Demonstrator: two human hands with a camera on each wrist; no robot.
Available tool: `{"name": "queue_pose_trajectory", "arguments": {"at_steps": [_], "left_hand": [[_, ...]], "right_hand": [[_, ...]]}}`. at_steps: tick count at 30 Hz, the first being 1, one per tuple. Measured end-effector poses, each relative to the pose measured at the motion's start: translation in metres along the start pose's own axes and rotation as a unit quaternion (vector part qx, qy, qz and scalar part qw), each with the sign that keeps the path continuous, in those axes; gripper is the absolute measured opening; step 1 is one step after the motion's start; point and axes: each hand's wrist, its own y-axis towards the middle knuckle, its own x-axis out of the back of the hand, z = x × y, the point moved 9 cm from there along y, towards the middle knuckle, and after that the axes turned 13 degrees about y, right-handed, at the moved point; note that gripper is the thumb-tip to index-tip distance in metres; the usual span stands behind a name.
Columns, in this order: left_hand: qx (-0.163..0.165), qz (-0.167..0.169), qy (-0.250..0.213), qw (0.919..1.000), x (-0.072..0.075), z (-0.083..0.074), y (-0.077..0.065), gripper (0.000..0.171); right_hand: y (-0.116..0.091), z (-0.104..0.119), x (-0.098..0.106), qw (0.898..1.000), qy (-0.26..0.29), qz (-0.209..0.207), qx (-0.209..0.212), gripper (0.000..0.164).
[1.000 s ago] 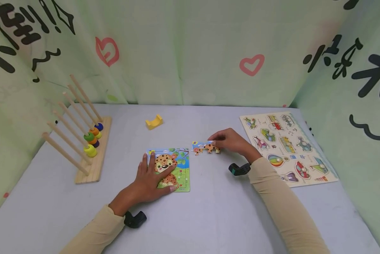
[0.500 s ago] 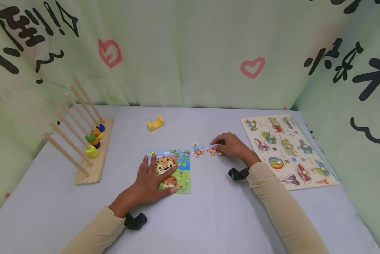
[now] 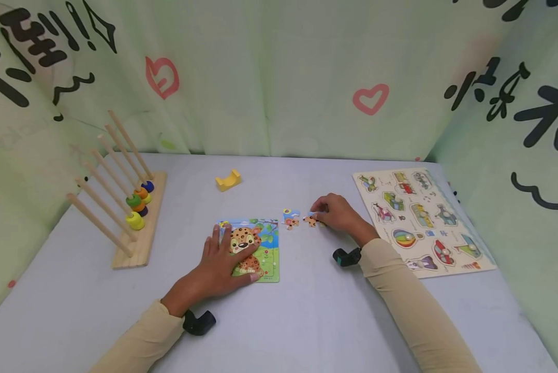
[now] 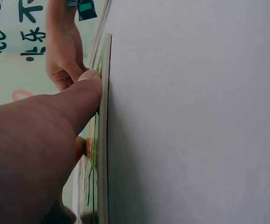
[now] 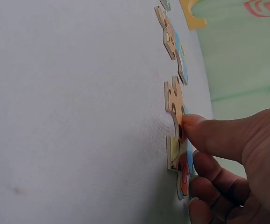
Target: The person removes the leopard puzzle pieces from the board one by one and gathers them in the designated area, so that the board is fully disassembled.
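A square leopard jigsaw puzzle (image 3: 269,261) lies on the white table. My left hand (image 3: 219,268) rests spread on its left part; in the left wrist view the thumb (image 4: 89,85) touches near the board's edge. To the right of the board, my right hand (image 3: 338,213) pinches a spotted jigsaw piece (image 5: 174,101) between thumb and fingers. Another piece with green and red parts (image 5: 174,154) adjoins it, partly hidden by the fingers. A separate blue-topped jigsaw piece (image 3: 290,219) lies between the board and my right hand.
A wooden peg stand (image 3: 141,248) with coloured rings is at the left. A yellow curved block (image 3: 228,181) lies at the back. A wooden picture puzzle board (image 3: 416,199) lies at the right, beside my right forearm.
The joined row of pieces has parted: the blue-topped piece now lies apart from those under my right hand. The right hand has shifted slightly right. My left hand stays on the board.
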Motion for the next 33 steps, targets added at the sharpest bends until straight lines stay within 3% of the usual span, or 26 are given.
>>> {"name": "queue_pose_trajectory", "arguments": {"at_steps": [8,16,22,33], "left_hand": [[-0.056,0.003,-0.019,0.9982,0.001,-0.01,0.002,0.068],[-0.059,0.036,0.007,0.9976,-0.003,-0.017,0.004,0.056],[-0.057,0.045,0.001,0.9973,-0.004,-0.017,0.003,0.055],[-0.064,0.061,0.036,0.9954,-0.006,-0.017,0.002,0.094]], "right_hand": [[-0.001,0.002,-0.001,1.0,-0.006,0.009,-0.006,0.012],[0.0,0.013,-0.005,1.0,0.0,0.009,0.004,0.013],[0.0,0.03,-0.012,0.999,0.03,0.016,0.006,0.02],[0.007,0.06,-0.043,0.993,0.09,0.072,0.041,0.023]]}}
